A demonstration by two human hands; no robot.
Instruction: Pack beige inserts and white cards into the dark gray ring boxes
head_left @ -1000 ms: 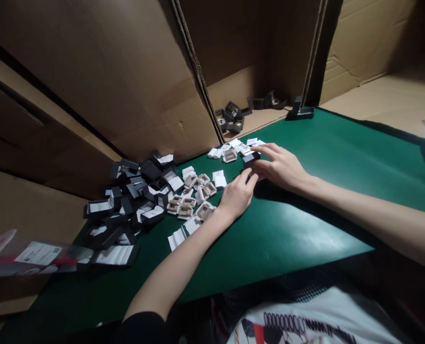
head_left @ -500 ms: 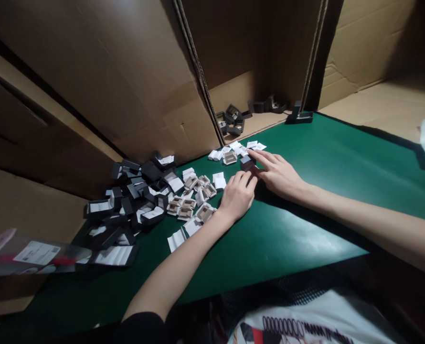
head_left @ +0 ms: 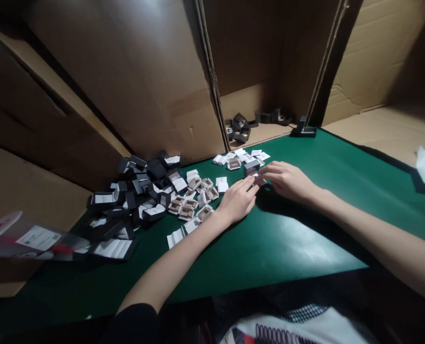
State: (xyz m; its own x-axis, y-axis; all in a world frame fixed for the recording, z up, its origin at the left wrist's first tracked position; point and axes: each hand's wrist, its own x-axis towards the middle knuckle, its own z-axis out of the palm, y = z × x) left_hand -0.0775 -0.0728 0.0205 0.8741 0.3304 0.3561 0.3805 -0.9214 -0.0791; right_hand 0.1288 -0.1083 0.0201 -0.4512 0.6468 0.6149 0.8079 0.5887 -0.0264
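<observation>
Working with left hand (head_left: pixel 237 200) and right hand (head_left: pixel 287 181) at a dark box (head_left: pixel 251 165) on the green table (head_left: pixel 284 246), right of heaped boxes (head_left: pixel 131 199); cannot tell whether clamping it with fingers.

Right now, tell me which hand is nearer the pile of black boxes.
Left. The left hand is right of the pile of black boxes, with folded inserts between; the right hand is farther right.

Head-worn view, forward and down across tabletop (head_left: pixel 234 258)
</observation>
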